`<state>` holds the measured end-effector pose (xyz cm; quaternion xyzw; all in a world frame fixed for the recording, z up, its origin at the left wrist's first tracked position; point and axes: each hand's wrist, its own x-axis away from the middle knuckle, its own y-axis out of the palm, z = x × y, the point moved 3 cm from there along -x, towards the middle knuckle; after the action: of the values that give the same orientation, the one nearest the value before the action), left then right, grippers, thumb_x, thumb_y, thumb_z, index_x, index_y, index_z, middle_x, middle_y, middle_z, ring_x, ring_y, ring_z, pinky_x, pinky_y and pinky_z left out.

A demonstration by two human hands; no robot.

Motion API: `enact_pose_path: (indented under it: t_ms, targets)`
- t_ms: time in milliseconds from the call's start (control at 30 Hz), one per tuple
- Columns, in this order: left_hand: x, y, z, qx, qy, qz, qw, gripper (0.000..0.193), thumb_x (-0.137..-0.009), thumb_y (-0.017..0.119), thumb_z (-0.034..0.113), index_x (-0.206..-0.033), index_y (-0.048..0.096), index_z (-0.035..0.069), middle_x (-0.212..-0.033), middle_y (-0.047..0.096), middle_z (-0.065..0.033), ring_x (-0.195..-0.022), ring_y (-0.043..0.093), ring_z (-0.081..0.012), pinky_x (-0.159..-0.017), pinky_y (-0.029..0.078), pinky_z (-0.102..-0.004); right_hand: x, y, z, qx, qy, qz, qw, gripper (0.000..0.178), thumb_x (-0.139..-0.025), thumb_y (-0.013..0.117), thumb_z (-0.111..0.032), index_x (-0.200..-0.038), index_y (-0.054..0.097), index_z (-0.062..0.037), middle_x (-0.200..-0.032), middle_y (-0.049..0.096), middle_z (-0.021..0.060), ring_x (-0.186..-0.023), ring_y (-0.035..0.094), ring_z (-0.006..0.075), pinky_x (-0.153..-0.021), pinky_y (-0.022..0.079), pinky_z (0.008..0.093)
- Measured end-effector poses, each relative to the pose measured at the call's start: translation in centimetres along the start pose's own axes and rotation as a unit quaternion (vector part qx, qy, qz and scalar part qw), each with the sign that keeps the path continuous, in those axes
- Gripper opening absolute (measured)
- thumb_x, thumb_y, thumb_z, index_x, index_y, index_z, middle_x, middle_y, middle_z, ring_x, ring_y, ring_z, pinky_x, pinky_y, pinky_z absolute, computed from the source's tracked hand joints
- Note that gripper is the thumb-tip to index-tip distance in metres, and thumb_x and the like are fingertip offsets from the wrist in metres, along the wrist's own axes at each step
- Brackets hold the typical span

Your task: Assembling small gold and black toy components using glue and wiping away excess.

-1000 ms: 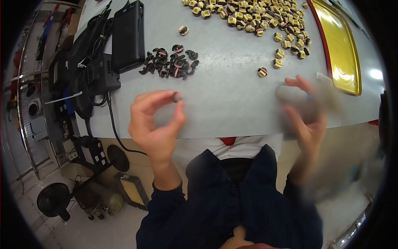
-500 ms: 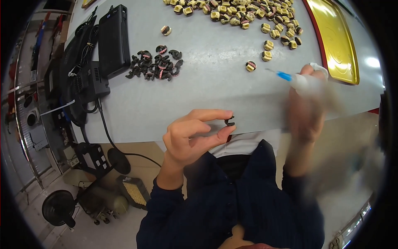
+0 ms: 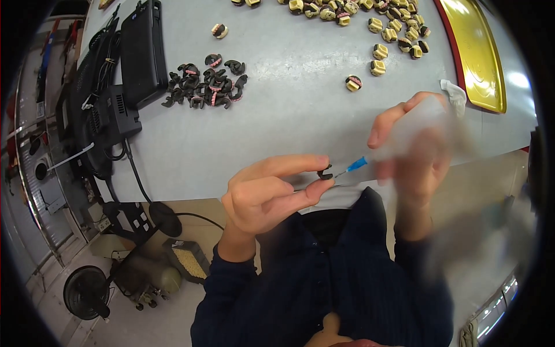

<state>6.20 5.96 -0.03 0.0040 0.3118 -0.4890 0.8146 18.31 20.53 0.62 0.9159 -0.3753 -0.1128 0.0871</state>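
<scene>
Between the thumb and index finger of my left hand [image 3: 263,194] is a small black C-shaped piece [image 3: 325,173], held up at the table's near edge. My right hand [image 3: 425,168], partly blurred, is wrapped round a whitish squeeze bottle [image 3: 404,130]. A blue needle tip [image 3: 356,164] on the bottle points down-left, its thin metal end close beside the black piece; whether they touch I cannot tell. Left of centre lies a pile of similar black pieces [image 3: 211,84], some with pink ridged parts.
Many cream-and-black small pieces [image 3: 378,52] spread over the far right of the grey table [image 3: 277,104]. One such piece [image 3: 354,83] lies apart. A gold tray [image 3: 480,58] and crumpled white tissue [image 3: 455,95] are at right, a black box [image 3: 143,55] and cables at left.
My right hand has brought the bottle's needle tip down and left, from above the table to beside the black piece. The tissue, earlier behind that hand, is now uncovered. The view has shifted slightly.
</scene>
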Motion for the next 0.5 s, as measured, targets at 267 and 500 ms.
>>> enact_pose_path:
  t_ms: [267, 500]
  targets:
    - [0.10, 0.31, -0.10, 0.004, 0.000, 0.009, 1.000, 0.059, -0.065, 0.079, -0.002, -0.092, 0.027, 0.006, -0.083, 0.062, -0.0286, -0.072, 0.067, -0.0334, -0.058, 0.058, -0.0316, 0.05, 0.82, -0.33, -0.041, 0.044, -0.008, 0.998, 0.033, -0.095, 0.046, -0.028, -0.102, 0.032, 0.0015, -0.078, 0.061, 0.0233, -0.043, 0.051, 0.0122, -0.041, 0.043, 0.0201]
    - [0.00, 0.36, -0.05, 0.000, 0.002, 0.009, 1.000, 0.060, -0.064, 0.079, -0.002, -0.092, 0.027, 0.006, -0.082, 0.062, -0.0283, -0.071, 0.067, -0.0328, -0.056, 0.058, -0.0303, 0.06, 0.79, -0.33, -0.048, 0.045, -0.017, 0.998, 0.034, -0.094, 0.047, -0.027, -0.101, 0.031, 0.0023, -0.077, 0.061, 0.0237, -0.043, 0.052, 0.0132, -0.040, 0.043, 0.0204]
